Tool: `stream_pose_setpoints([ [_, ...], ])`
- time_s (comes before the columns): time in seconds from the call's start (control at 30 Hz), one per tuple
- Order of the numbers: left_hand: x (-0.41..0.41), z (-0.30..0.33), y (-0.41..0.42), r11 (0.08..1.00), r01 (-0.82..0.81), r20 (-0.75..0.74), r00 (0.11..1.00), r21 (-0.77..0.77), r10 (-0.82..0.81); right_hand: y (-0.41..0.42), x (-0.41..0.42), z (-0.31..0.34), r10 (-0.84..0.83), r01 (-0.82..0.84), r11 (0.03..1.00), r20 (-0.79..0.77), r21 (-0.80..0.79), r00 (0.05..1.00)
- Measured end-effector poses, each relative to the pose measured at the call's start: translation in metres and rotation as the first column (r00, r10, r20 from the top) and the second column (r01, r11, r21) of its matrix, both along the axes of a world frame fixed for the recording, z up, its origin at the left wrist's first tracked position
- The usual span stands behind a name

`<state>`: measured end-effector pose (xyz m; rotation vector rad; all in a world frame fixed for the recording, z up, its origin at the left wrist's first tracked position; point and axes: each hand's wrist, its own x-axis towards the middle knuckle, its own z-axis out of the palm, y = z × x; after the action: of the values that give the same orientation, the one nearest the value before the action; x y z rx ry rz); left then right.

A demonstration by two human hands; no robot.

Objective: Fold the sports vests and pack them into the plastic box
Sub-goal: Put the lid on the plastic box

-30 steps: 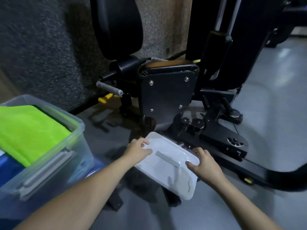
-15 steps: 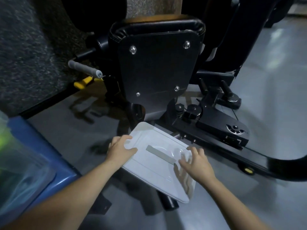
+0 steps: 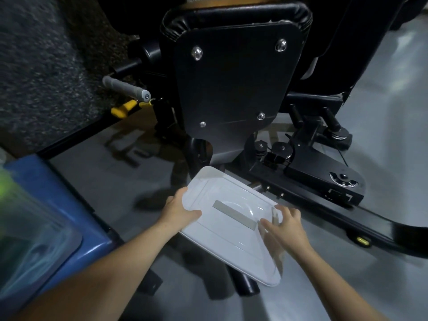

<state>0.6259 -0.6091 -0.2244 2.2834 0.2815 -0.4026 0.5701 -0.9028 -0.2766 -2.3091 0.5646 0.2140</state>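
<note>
At far left we saw the plastic box (image 3: 30,246) on a blue bench (image 3: 76,205). Our left hand (image 3: 178,210) gripped the white lid's (image 3: 231,225) left edge, our right hand (image 3: 286,224) its right edge, below the black gym machine (image 3: 238,84).

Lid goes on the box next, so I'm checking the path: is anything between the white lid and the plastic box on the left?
Nothing visible: only bare floor lies between the lid, held by the left hand and right hand, and the plastic box.
</note>
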Motion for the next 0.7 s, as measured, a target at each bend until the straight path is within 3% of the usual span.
stream_pose_setpoints([
  [0.17,-0.004,0.012,0.003,0.996,-0.086,0.032,0.996,0.008,0.086,-0.001,-0.005,0.004,-0.164,0.121,0.949,0.127,0.292,0.978],
  [0.3,-0.019,0.03,0.006,0.994,-0.111,0.025,0.994,0.015,0.11,-0.004,-0.022,0.018,-0.253,0.173,0.91,0.174,0.377,0.952],
  [0.5,-0.059,0.087,0.002,0.996,-0.068,0.023,0.998,0.056,0.067,-0.01,-0.058,0.087,-0.278,0.159,0.917,0.298,0.366,0.913],
  [0.7,-0.11,0.171,-0.008,0.996,-0.008,0.121,0.993,0.089,-0.003,-0.016,-0.113,0.17,-0.246,0.157,0.958,0.411,0.239,0.878],
])
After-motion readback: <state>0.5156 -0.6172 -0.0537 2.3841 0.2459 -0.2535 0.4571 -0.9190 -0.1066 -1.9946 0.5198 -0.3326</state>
